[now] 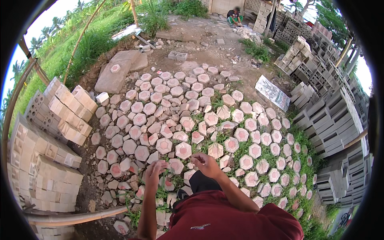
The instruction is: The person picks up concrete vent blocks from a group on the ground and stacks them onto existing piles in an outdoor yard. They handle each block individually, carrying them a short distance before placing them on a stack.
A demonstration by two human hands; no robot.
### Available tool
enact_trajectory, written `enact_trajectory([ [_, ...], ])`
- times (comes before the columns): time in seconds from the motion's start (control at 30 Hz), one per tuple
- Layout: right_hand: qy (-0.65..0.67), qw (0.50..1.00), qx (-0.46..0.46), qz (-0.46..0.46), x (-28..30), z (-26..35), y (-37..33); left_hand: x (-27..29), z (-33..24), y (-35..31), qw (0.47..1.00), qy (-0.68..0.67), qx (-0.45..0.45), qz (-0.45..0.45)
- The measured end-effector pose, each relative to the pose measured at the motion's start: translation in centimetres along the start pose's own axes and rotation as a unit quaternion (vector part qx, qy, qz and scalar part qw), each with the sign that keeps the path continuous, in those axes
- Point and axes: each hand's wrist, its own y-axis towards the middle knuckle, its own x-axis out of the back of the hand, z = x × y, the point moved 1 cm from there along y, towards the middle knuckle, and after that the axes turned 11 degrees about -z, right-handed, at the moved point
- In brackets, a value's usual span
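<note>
Both hands are raised in front of my body, apart from each other, above ground laid with hexagonal paving blocks. My left hand (155, 170) has its fingers partly bent and pointing inward, with nothing seen in it. Curled loosely, my right hand (206, 165) also shows nothing held, with a gap between thumb and fingers. Between and just beyond them lie a grey hexagonal block with a reddish centre (183, 150) and another such block (163, 145). Neither hand touches a block.
Stacked pale blocks (52, 180) stand at left and grey hollow blocks (324, 124) at right. A bamboo pole (80, 218) crosses the lower left. Broken rubble (172, 112) and grass lie among the pavers. A printed sheet (273, 93) lies farther right; another person (235, 17) crouches far off.
</note>
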Motion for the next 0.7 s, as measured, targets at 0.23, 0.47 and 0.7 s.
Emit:
enact_trajectory([
  [0.23,0.084,0.995,-0.038,-0.035,-5.3,-5.4,12.9,-1.7,-0.7,13.4,0.999,-0.020,0.050,0.008],
  [0.47,-0.146,0.983,0.097,0.059,-8.7,-4.2,33.0,-3.3,-2.2,31.1,0.985,0.162,-0.032,0.043],
  [0.7,-0.238,0.951,0.059,0.186,-8.4,-5.1,49.7,-6.2,-7.4,47.5,0.964,0.244,-0.094,0.055],
])
